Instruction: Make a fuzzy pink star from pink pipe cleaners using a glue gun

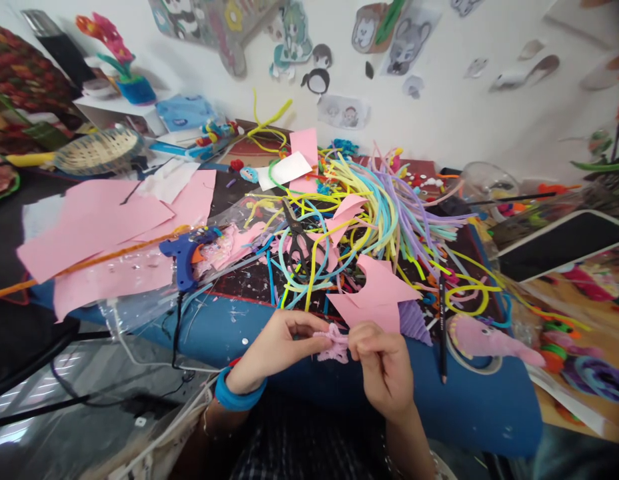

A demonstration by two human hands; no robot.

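Between my two hands, over the table's front edge, is a small pink piece of bent fuzzy pipe cleaner (333,347). My left hand (284,347) pinches its left side between thumb and fingers. On the other side, the curled fingers of my right hand (382,363) close on its right end; the fingertips hide that part. Just beyond them lie cut pink sheets (377,293) and a ridged purple piece (413,323). Black scissors (300,243) rest farther back among loose pipe cleaners. To the left is a blue glue gun (186,260) with an orange trigger.
A big bundle of yellow, blue and purple pipe cleaners (389,207) spreads across the table's back. Right of my hands are a black pencil (442,333), a tape roll (474,363) and a pink stuffed shape (489,339). A dark-screened tablet (564,247) leans at the right.
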